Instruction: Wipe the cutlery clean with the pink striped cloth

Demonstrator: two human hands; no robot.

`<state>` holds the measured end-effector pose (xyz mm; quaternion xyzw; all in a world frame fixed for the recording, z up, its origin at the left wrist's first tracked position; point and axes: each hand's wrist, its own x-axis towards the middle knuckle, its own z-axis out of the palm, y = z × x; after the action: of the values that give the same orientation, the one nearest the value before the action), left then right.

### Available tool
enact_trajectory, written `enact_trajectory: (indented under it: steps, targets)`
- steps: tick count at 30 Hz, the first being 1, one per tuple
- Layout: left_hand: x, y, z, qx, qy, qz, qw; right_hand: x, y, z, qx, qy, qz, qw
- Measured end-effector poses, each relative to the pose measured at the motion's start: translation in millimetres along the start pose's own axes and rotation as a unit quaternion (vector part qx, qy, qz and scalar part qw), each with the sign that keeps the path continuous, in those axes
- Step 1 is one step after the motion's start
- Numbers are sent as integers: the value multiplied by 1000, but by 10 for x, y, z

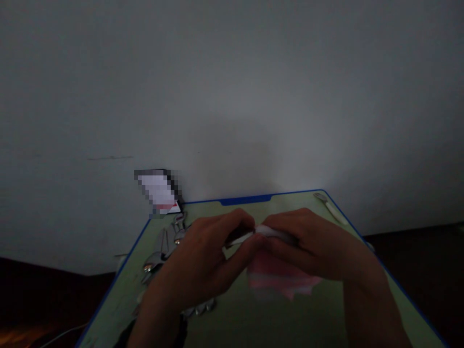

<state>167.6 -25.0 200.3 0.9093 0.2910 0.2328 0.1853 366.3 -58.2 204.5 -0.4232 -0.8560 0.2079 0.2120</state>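
Note:
My left hand (pixel 213 241) is closed in a pinch around the left end of a slim whitish thing (pixel 270 232), which looks grey and narrow near the fingers. Its thicker white end sits in my right hand (pixel 308 237), thumb below and fingers above. Both hands meet near the middle, above the table. My fingers hide most of the thing, so its kind does not show. Below the right hand is a pink and white sheet, thin like cloth or plastic (pixel 279 275), with a jagged lower edge; whether the right hand grips it, I cannot tell.
The pale green table (pixel 290 324) has a blue rim. Several shiny metal pieces (pixel 155 261) lie along its left side. A fork with a white handle (pixel 331 208) rests at the back right corner. A dark-edged device with a blurred screen (pixel 157 191) leans by the wall (pixel 232 96).

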Motion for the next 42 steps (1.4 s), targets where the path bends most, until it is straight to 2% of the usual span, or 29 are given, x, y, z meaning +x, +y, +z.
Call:
enact_trajectory:
  steps: [7, 18, 26, 33, 42]
  targets:
    - [-26, -2, -39, -38, 13, -23, 999, 14, -18, -17, 17, -3, 15, 1000]
    - [-100, -178, -93, -3, 38, -31, 999, -70, 30, -72, 31, -22, 69, 997]
    - [-75, -75, -63, 42, 7, 5, 999, -51, -2, -62, 8, -36, 69, 997]
    - [8, -4, 49, 71, -51, -16, 996, 0, 4, 3, -9, -25, 27, 999]
    - [-10, -75, -40, 37, -20, -9, 999, -14, 10, -25, 7, -27, 51, 998]
